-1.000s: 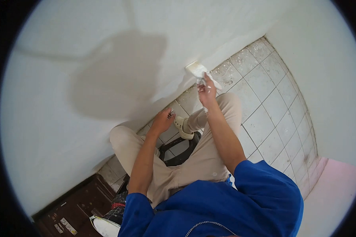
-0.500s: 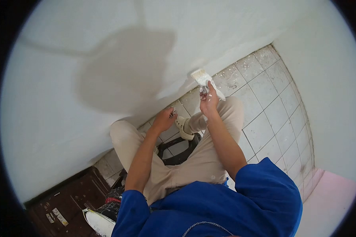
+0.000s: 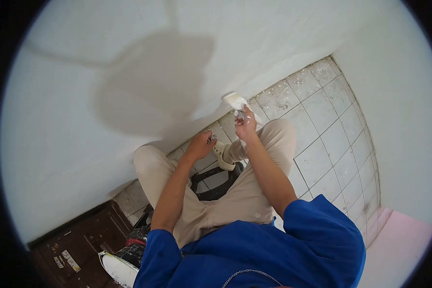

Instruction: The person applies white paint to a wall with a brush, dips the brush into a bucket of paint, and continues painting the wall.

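My right hand [image 3: 246, 126] is closed around a wide paintbrush [image 3: 235, 100] smeared white. The brush's bristle end is against or very near the low part of the white wall [image 3: 177, 115], just above the floor. White paint spots the fingers of that hand. Curled in front of my left knee, near the wall, is my left hand [image 3: 201, 145]. Its fingers are closed and streaked with white; whether anything lies in them is hidden.
Paint-flecked tiles [image 3: 317, 158] cover the floor up to the wall corner. Between my legs is a dark frame-like object [image 3: 233, 180]. At lower left are a brown wooden panel [image 3: 86, 245] and a white paint-stained container [image 3: 117, 269].
My right hand and the paintbrush have moved left and slightly down along the wall's foot, with the bristle end now tilted toward the wall. My left hand has hardly moved.
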Demonstrator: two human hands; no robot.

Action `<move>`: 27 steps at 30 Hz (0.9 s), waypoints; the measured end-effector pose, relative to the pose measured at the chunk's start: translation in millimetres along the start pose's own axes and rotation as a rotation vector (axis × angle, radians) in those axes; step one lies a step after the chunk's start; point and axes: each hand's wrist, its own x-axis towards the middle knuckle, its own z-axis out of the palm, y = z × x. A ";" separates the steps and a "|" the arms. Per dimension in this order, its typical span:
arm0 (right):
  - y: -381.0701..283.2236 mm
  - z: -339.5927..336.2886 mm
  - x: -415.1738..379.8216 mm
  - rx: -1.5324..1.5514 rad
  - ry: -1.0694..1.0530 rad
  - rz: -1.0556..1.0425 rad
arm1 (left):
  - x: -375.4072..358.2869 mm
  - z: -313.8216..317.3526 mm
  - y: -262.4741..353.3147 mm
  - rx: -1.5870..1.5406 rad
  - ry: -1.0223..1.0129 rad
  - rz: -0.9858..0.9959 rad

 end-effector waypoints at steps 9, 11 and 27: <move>-9.4 2.8 -20.7 0.016 -0.043 -0.094 | -2.5 -3.7 4.0 -0.017 0.028 0.009; 7.7 -13.5 5.4 -0.025 0.022 -0.057 | -0.7 -4.5 4.8 0.002 0.009 0.010; 7.7 6.2 -14.6 0.007 -0.178 0.072 | -1.3 -4.8 5.7 -0.036 0.000 0.035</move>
